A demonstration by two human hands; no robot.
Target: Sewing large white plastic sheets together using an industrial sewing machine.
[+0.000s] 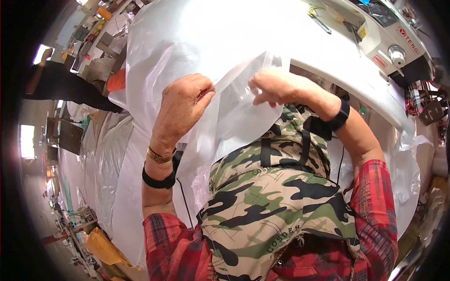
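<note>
Two bare hands at a translucent white sheet

The translucent white sheet (241,129) lies over the near part of the desk (328,63) and drapes off its front edge toward the person's lap. The left hand (185,105) has a narrow grip, thumb and index finger pinching a raised edge of the sheet. The right hand (274,88) is just beside that edge, fingers curled; its fingertips are blurred, so I cannot tell whether they hold the film.

Below, dark lettering runs across the camouflage apron (272,196), the upper line partly lost in folds. On the desk at upper right, the white sewing machine (398,51) bears a round red emblem with red lettering, a small red label and a yellow one; its control panel is cut off by the upper border. A slim metal tool (320,22) lies near it, washed out by glare.

Far left, a person in dark clothing (65,89) fades into the black fisheye rim, and the clutter around is too small to make out.
</note>
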